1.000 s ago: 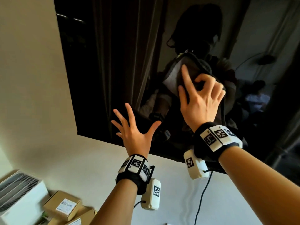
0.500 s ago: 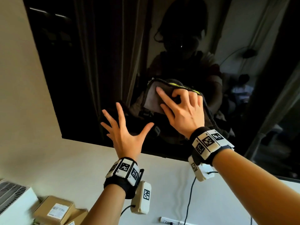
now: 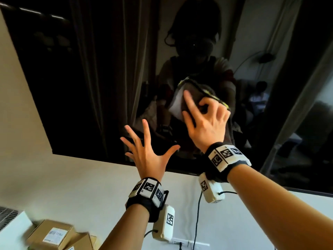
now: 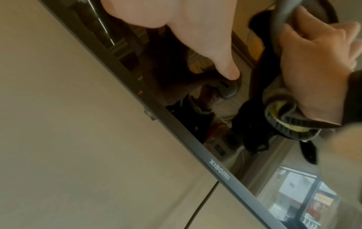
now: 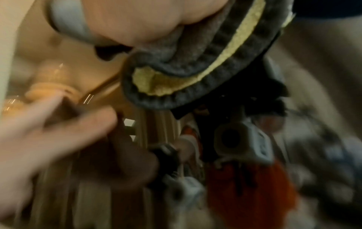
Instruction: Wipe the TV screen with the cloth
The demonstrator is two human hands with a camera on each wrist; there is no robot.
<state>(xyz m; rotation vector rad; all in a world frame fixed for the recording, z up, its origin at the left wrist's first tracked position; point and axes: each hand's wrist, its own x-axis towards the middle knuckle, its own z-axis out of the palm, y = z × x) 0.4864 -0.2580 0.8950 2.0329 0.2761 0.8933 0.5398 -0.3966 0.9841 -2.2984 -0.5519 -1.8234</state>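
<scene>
The dark TV screen (image 3: 93, 83) hangs on a pale wall and mirrors the room. My right hand (image 3: 205, 121) presses a grey cloth (image 3: 194, 91) with a yellow inner layer flat against the glass near the screen's middle; its forefinger lies straight on the cloth and the other fingers curl into its folds. The right wrist view shows the cloth (image 5: 188, 62) bunched under the palm. My left hand (image 3: 146, 150) is spread, fingers straight, braced on the screen near its lower bezel (image 4: 195, 145). The left wrist view shows its thumb (image 4: 225, 68) on the glass and the right hand (image 4: 313, 65) with the cloth (image 4: 290, 124).
Cardboard boxes (image 3: 54, 233) and a white appliance (image 3: 10, 226) sit at the lower left below the TV. A black cable (image 3: 197, 219) hangs down the wall to a socket strip (image 3: 189, 243). The screen extends far right of my hands.
The right hand carried the cloth down and left over the glass, then back up and to the right. The left hand stayed spread on the lower screen.
</scene>
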